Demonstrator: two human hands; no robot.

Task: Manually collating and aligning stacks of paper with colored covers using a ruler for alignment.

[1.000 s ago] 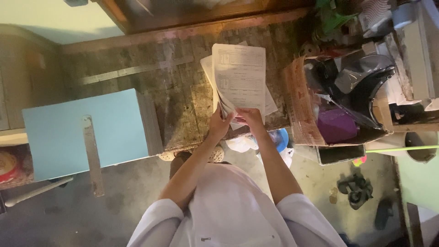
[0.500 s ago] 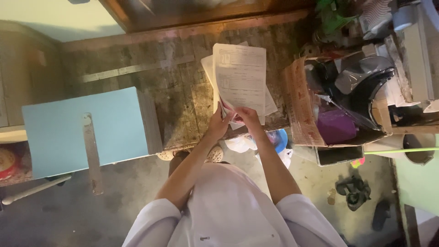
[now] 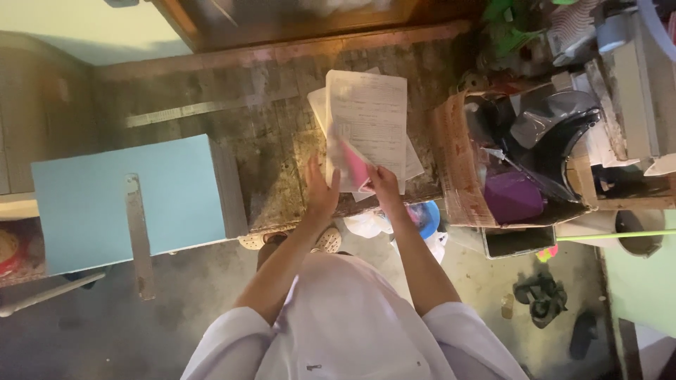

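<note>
Over a mottled stone counter in a cluttered room, the left hand and right hand grip white printed paper sheets, fingers closed on their lower edge.

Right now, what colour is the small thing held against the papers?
Pink, seen in the head view, against the papers.

Shot from one head-worn camera only, aimed steeply down past the chest and both forearms. Near enough to fill mid-frame with the stone tabletop, with floor below and clutter toward the right edge.
</note>
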